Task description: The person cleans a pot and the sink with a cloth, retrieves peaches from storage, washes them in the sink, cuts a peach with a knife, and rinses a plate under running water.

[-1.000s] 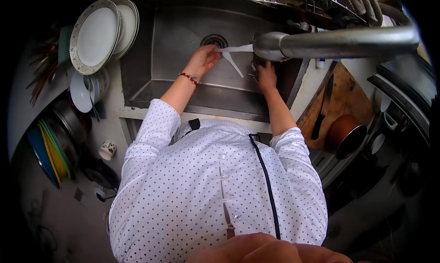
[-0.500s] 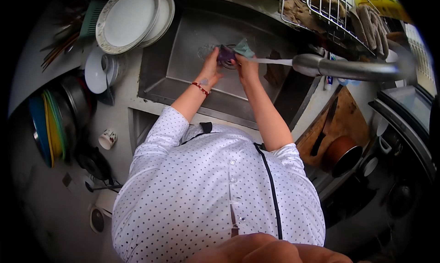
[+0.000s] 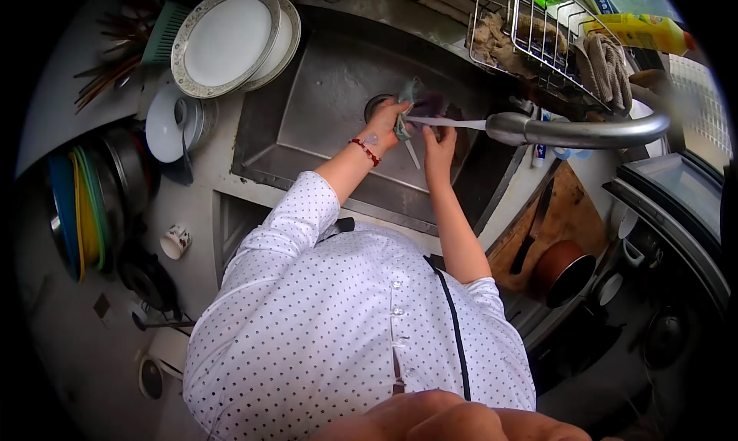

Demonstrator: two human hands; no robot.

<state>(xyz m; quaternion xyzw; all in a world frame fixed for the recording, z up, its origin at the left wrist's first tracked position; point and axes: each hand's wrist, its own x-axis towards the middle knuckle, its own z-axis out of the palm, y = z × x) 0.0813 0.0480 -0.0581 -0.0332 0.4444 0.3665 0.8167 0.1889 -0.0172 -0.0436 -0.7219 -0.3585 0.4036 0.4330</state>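
Note:
Over the steel sink (image 3: 323,145), my left hand (image 3: 384,124) is closed around a green and purple cloth (image 3: 407,111). The cloth's green part bunches at the fingers, and its purple part is smeared by motion. Just to the right, my right hand (image 3: 440,153) has its thumb and fingers apart, close under the water stream; nothing shows between them. Water runs sideways in view from the curved metal faucet (image 3: 569,131) onto the cloth. Part of the drain (image 3: 377,105) shows beside my left hand.
Stacked plates (image 3: 231,41) stand at the sink's upper left, above white bowls (image 3: 165,126). A wire rack (image 3: 530,34) with rags sits upper right. At right, a knife (image 3: 536,222) lies on a wooden cutting board (image 3: 580,203) beside a brown pot (image 3: 565,276).
Both hands have shifted right, toward the faucet. The green part of the cloth has passed from my right hand to my left, and my right hand has come lower with its fingers apart.

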